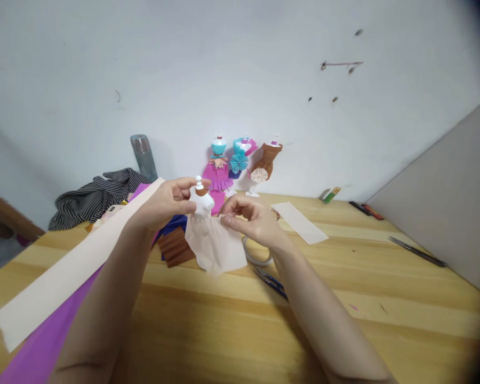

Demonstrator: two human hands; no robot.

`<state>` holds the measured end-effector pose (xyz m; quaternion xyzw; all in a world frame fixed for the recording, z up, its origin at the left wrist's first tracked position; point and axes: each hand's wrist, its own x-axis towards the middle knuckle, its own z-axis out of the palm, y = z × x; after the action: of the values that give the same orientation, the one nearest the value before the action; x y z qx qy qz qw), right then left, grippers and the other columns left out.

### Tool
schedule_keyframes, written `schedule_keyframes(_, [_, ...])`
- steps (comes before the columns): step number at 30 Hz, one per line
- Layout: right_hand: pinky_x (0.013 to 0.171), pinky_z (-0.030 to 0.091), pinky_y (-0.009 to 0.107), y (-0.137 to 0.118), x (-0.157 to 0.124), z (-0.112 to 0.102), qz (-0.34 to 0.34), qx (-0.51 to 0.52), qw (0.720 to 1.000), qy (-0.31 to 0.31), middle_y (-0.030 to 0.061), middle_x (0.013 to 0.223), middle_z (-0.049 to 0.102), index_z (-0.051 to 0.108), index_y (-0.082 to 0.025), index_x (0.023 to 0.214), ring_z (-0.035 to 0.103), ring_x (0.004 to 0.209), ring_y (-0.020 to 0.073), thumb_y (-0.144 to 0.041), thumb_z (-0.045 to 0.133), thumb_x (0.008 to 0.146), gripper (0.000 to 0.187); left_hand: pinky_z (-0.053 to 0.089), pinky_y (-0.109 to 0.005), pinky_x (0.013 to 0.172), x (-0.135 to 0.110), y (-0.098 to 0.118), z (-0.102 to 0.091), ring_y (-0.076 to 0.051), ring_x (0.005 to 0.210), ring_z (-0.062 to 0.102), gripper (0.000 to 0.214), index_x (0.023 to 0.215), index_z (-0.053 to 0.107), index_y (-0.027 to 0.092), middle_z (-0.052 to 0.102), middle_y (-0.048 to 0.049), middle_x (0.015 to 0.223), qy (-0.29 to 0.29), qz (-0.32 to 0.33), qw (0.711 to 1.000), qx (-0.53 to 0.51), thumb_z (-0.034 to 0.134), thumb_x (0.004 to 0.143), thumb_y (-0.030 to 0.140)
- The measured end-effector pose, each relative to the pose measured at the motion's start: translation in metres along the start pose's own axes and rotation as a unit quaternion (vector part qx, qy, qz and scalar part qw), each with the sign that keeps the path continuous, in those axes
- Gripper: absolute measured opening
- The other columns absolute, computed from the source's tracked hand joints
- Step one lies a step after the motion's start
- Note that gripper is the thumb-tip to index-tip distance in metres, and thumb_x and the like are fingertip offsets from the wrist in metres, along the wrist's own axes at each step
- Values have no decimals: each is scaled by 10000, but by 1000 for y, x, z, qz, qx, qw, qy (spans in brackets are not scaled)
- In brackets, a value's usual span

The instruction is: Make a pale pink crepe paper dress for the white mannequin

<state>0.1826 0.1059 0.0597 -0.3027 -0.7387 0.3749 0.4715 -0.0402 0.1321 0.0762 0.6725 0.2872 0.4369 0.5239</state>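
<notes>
My left hand (171, 201) grips a small white dress-form mannequin (202, 202) by its upper body; a brown band circles its neck. Below the bust hangs a cream crepe paper piece (216, 243), gathered at its top edge like a skirt. My right hand (250, 217) pinches that gathered edge between thumb and fingertips, just right of the mannequin. Whether the paper is fixed to the mannequin I cannot tell. Under and beside the paper lie a brown pleated paper piece (176, 247) and a roll of white tape (257, 253).
Behind my hands, dressed mannequins stand against the wall: one in blue and pink (218, 170), one in blue (239, 160), one in brown (270, 154). Scissors (272, 284), a cream strip (301, 223), a glue stick (332, 195), tweezers (418, 252), long paper strips (76, 266), striped cloth (100, 194) and a flask (143, 156) lie around.
</notes>
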Motion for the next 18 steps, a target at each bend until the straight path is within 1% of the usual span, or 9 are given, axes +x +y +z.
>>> schedule_keyframes(3, [566, 387, 272, -4, -1, 3, 3, -9, 1000, -26, -5, 652, 559, 598, -190, 713, 478, 590, 126, -284, 661, 748, 119, 550, -329, 721, -3, -1, -8, -236, 806, 701, 534, 1148, 669, 179, 733, -131, 965, -53, 10, 998, -22, 800, 655, 335])
schedule_keyframes(6, [543, 375, 256, -7, -1, 5, 7, -5, 999, -45, -17, 636, 535, 584, -185, 706, 452, 564, 108, -256, 636, 756, 102, 550, -362, 747, -5, -3, -13, -267, 854, 701, 521, 1160, 659, 169, 723, -161, 1016, -94, 19, 995, -32, 766, 709, 407])
schedule_keyframes(8, [536, 370, 245, -10, -1, 6, -7, -11, 999, -51, -24, 627, 522, 577, -181, 693, 444, 557, 98, -227, 626, 758, 94, 542, -371, 769, -6, -4, -14, -283, 914, 688, 515, 1167, 650, 157, 706, -176, 1066, -113, 38, 992, -35, 736, 740, 430])
schedule_keyframes(10, [546, 381, 240, -12, -2, 7, -46, -19, 998, -50, -6, 683, 558, 575, -177, 673, 466, 590, 98, -194, 624, 759, 101, 523, -368, 813, -5, -5, -14, -292, 991, 658, 492, 1142, 662, 145, 685, -179, 1111, -118, 66, 991, -20, 731, 744, 427])
schedule_keyframes(11, [552, 389, 237, -13, -3, 7, -67, -20, 997, -45, 15, 754, 590, 573, -174, 663, 486, 622, 100, -180, 629, 757, 110, 512, -362, 832, -5, -6, -14, -291, 1020, 641, 479, 1121, 674, 144, 676, -174, 1123, -114, 77, 990, -11, 733, 741, 428])
schedule_keyframes(13, [556, 402, 232, -14, -5, 8, -95, -20, 995, -38, 53, 917, 634, 566, -171, 648, 525, 689, 106, -160, 642, 751, 129, 503, -337, 830, -4, -6, -14, -272, 1019, 626, 461, 1082, 693, 150, 672, -153, 1110, -105, 91, 990, 4, 740, 728, 442])
schedule_keyframes(14, [552, 405, 230, -14, -5, 8, -99, -19, 994, -38, 62, 970, 644, 564, -171, 650, 539, 706, 108, -153, 646, 751, 131, 503, -325, 812, -4, -7, -14, -260, 998, 627, 458, 1071, 699, 155, 674, -142, 1086, -100, 93, 991, 9, 740, 725, 452])
schedule_keyframes(15, [546, 404, 227, -15, -6, 8, -98, -19, 994, -41, 66, 991, 656, 564, -171, 657, 548, 710, 109, -145, 642, 753, 127, 503, -318, 794, -3, -7, -14, -250, 974, 627, 462, 1064, 703, 160, 677, -133, 1055, -95, 96, 991, 14, 741, 721, 467])
schedule_keyframes(18, [540, 408, 225, -15, -7, 10, -103, -20, 992, -67, 63, 958, 694, 576, -171, 673, 558, 685, 105, -129, 621, 763, 109, 498, -320, 777, -3, -6, -14, -245, 944, 623, 484, 1047, 707, 160, 679, -120, 987, -85, 103, 991, 31, 745, 704, 500])
